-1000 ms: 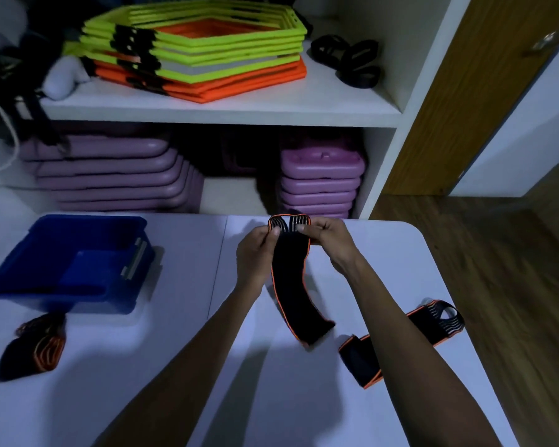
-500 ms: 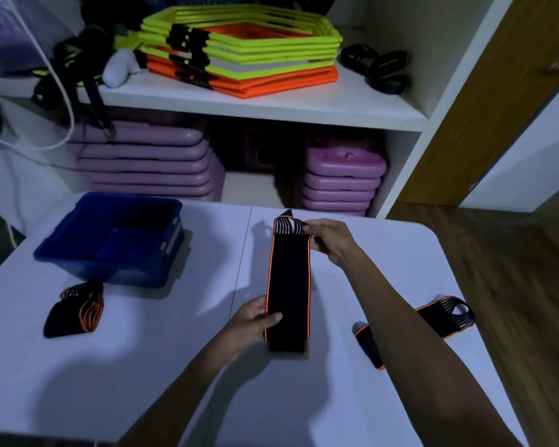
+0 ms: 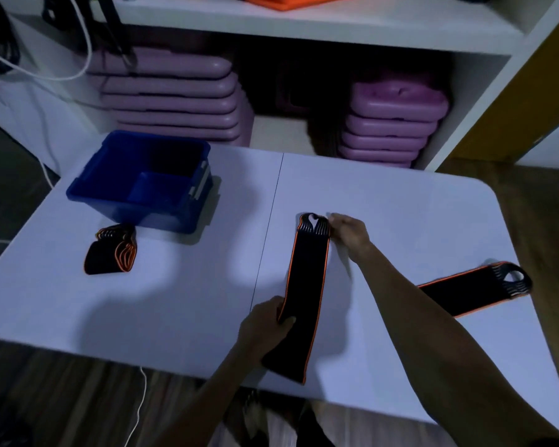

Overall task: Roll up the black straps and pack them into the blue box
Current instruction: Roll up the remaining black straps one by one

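A long black strap with orange edges (image 3: 307, 279) lies stretched flat on the white table (image 3: 191, 285), its looped end pointing away from me. My right hand (image 3: 349, 233) pinches that looped end. My left hand (image 3: 265, 327) grips the strap's left edge near its lower part. A second black strap (image 3: 471, 290) lies flat at the right, partly hidden by my right forearm. A third strap (image 3: 113, 251) sits bunched up at the left. The blue box (image 3: 142, 182) stands open just behind that bunched strap; I see nothing inside it.
White shelving stands behind the table with stacked purple step boards (image 3: 171, 98) and purple blocks (image 3: 394, 121). White cables (image 3: 46, 75) hang at the left. The table's near edge runs just below my left hand, with wooden floor (image 3: 62, 398) beneath.
The strap went from hanging between both hands to lying flat on the table. My left hand slid down from the looped end to the strap's lower part. The camera tilted downward.
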{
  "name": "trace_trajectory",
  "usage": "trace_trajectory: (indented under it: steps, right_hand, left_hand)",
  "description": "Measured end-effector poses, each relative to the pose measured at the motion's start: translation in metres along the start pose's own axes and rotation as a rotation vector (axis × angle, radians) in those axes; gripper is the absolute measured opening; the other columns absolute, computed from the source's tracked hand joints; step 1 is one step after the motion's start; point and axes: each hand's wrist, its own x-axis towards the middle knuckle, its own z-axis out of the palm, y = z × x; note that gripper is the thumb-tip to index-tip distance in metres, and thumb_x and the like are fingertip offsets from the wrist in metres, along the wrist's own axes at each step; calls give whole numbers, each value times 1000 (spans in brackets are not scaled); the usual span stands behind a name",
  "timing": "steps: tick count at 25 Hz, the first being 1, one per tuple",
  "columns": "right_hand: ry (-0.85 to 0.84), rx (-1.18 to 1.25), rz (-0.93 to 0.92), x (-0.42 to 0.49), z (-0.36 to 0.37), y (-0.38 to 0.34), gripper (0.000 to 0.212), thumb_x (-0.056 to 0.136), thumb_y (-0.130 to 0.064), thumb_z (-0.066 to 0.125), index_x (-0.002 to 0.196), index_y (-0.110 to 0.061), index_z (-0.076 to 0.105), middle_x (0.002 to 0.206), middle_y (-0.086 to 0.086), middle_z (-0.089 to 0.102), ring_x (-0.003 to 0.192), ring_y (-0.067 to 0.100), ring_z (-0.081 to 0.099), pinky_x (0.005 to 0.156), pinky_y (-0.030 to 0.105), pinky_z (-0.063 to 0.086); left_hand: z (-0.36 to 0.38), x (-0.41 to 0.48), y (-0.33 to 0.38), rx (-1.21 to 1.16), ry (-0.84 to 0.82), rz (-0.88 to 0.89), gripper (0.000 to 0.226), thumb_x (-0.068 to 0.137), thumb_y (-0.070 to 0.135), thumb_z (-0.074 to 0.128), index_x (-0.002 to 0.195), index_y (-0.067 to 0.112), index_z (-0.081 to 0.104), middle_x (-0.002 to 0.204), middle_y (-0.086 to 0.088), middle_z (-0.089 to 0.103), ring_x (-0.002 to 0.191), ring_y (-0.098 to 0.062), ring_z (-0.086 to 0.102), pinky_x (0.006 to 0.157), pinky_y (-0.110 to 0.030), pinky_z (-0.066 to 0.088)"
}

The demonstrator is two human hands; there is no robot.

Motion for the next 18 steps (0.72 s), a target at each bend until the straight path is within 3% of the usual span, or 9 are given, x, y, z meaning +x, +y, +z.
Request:
trace_trajectory:
  steps: [2,4,7,8,10,12,14,18]
  right_hand:
    - [36,-99,-41,-15,-2,7,21,91,-10,59,111,-5,62,96,5,66,89,16,62,71,16,47]
    - [92,-330,-143,-50,-8,23,38,92,-17,56,127,-6,53,121,7,59,112,20,56,85,20,41]
    - [-157,-864,-412,-120,-20,77,66,87,-56,45,138,-14,45,142,-1,46,134,18,38,107,30,26]
    - [-256,-1091,-464,-133,-27,99,78,83,-71,34,142,-20,40,150,-4,35,142,18,26,113,38,18]
    - [-351,-1385,-566,-144,-43,129,93,76,-83,14,145,-24,33,157,-2,21,146,21,12,116,54,11]
    - [-366,-1465,-567,-143,-53,137,98,72,-85,7,147,-26,27,159,-1,15,147,23,6,115,57,7]
    - [-353,-1431,-544,-142,-55,134,98,70,-85,6,148,-28,21,159,-4,8,147,19,0,117,51,0]
    - [-185,-1173,-564,-149,-70,125,69,87,-66,35,145,-28,32,154,-12,17,144,6,8,116,39,2]
  left_hand:
    - [-3,-7,-6,109,31,35,19,88,40,51,96,23,55,82,5,55,82,-17,57,67,-27,40]
    - [-6,-16,-20,63,51,39,14,91,35,49,87,21,51,75,8,46,76,-20,54,66,-30,39]
    - [-7,-30,-35,99,-56,215,19,89,25,47,107,27,51,84,1,53,85,-26,60,68,-32,43]
    - [-5,-32,-39,227,-109,302,26,89,28,46,115,29,48,88,-3,53,87,-28,58,68,-33,43]
    - [-3,-30,-45,509,-106,404,48,87,44,38,131,26,45,102,-10,54,96,-29,55,76,-37,45]
    - [0,-23,-47,543,-54,414,61,81,53,30,130,22,50,108,-12,56,100,-30,54,79,-38,46]
    - [2,-16,-43,493,-6,407,55,81,50,33,120,19,57,104,-12,58,95,-31,56,75,-39,47]
    - [8,2,-19,390,240,485,29,86,31,43,89,12,65,84,-12,62,78,-33,61,63,-39,50]
